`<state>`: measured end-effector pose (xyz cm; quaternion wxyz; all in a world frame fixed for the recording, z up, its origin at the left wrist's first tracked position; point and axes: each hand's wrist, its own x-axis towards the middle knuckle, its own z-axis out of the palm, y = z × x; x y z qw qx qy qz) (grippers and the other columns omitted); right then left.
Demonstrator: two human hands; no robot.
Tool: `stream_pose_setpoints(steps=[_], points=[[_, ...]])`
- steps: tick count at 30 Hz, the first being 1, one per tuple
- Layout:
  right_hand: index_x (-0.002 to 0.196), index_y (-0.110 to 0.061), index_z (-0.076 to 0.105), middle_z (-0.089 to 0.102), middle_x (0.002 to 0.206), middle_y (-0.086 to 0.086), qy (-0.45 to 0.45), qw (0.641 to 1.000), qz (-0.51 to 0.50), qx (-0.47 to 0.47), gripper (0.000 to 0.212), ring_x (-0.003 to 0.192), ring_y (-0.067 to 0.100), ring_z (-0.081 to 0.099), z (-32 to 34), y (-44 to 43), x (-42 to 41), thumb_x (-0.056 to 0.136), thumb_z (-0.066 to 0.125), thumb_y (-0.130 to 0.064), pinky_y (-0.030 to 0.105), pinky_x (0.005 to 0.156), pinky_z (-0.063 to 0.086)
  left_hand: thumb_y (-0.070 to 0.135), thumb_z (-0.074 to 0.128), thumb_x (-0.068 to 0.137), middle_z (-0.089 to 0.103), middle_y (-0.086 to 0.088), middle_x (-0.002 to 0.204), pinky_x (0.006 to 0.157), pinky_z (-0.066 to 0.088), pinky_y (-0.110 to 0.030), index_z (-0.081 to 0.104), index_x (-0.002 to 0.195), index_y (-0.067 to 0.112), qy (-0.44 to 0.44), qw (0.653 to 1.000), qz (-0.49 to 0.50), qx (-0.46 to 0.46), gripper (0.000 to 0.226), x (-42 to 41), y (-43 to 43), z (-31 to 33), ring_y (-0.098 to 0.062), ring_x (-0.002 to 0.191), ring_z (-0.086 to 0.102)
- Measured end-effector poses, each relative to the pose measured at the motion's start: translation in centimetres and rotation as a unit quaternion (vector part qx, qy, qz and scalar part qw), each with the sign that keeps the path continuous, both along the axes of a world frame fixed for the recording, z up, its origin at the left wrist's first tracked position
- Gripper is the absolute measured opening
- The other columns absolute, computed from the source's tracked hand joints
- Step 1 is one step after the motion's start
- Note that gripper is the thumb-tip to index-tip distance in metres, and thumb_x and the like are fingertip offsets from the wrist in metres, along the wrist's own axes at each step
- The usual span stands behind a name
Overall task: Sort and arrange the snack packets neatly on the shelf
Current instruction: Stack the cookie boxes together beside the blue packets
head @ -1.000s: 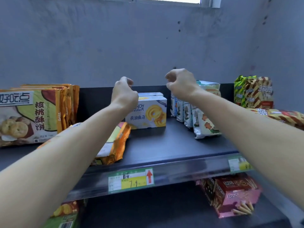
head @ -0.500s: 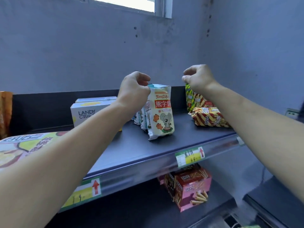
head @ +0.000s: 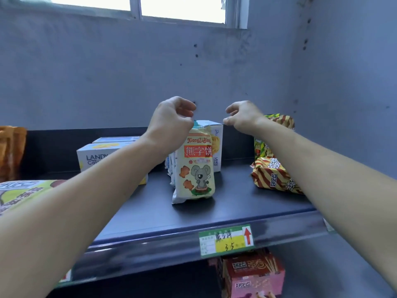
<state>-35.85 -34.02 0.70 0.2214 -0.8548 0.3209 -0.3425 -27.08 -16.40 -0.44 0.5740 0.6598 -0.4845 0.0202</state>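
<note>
A cream bear biscuit packet [head: 197, 168] with a grey koala stands upright at the front of a short row of like packets [head: 170, 166] on the dark shelf [head: 236, 205]. My left hand [head: 171, 119] is curled over its top seal, fingertips pinching the teal edge. My right hand [head: 242, 115] hovers just right of it, above an upright white LANDY box [head: 217, 145], with its fingers loosely apart and nothing in them. Red-and-yellow striped packets [head: 272, 177] lie to the right, partly hidden by my right forearm.
Flat white LANDY boxes [head: 96, 155] sit at the back left. A green-yellow packet [head: 21, 192] and orange packets [head: 10, 151] are at the far left. A price tag [head: 225, 239] marks the shelf edge. Pink-red boxes [head: 253, 274] stand on the lower shelf.
The view has swung right, bringing the bear packets to the centre. My left hand has settled on the front packet's top. My right hand has come down and loosened its fingers.
</note>
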Motion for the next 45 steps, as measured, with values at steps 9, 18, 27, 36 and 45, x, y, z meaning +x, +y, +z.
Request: stream_pose_setpoints(steps=[9,18,27,36,45], points=[[0.138,-0.020,0.046,0.043,0.144,0.005,0.088,0.991,0.097,-0.011,0.046,0.130,0.022,0.043,1.0,-2.4,2.4,0.093,0.055,-0.015,0.027,0.092,0.039,0.005,0.051,0.090,0.063,0.005,0.105,0.071,0.049,-0.014,0.061,0.104,0.023,-0.099,0.993,0.049,0.040,0.025,-2.9,-0.9,0.6,-0.006,0.092,0.060],[0.133,-0.031,0.052,0.058,0.112,-0.003,0.256,0.956,0.135,-0.046,0.054,0.107,0.020,0.055,1.3,-2.6,2.8,0.088,0.045,-0.002,0.036,0.093,0.050,0.005,0.050,0.091,0.063,0.005,0.103,0.066,0.050,-0.015,0.062,0.104,0.023,-0.112,0.987,0.096,0.069,0.026,-4.9,-1.7,0.7,-0.009,0.088,0.062],[0.107,-0.008,0.061,0.066,0.103,0.008,0.141,0.983,0.110,-0.046,0.038,0.088,0.024,0.064,0.5,-3.4,3.1,0.078,0.070,-0.031,0.035,0.076,0.055,0.001,0.050,0.089,0.064,0.003,0.108,0.076,0.048,-0.017,0.063,0.106,0.022,-0.082,0.990,0.087,0.076,0.030,-7.2,-5.1,0.7,-0.013,0.098,0.060],[0.102,-0.005,0.061,0.071,0.093,0.012,0.104,0.990,0.074,0.058,0.032,0.077,0.024,0.069,0.4,-4.7,1.4,0.080,0.068,-0.027,0.029,0.059,0.054,-0.005,0.053,0.088,0.064,0.000,0.102,0.086,0.054,-0.028,0.063,0.100,0.017,0.002,0.994,0.079,0.071,0.028,-5.7,-4.2,0.4,-0.016,0.094,0.064],[0.096,-0.009,0.052,0.065,0.089,0.008,-0.058,0.996,0.060,0.022,0.028,0.070,0.017,0.063,4.3,-4.5,-3.5,0.081,0.067,-0.026,0.027,0.056,0.050,-0.009,0.054,0.086,0.061,-0.006,0.101,0.082,0.057,-0.028,0.062,0.102,0.011,0.082,0.995,0.040,0.050,0.026,-6.0,-4.5,0.7,-0.018,0.091,0.063]])
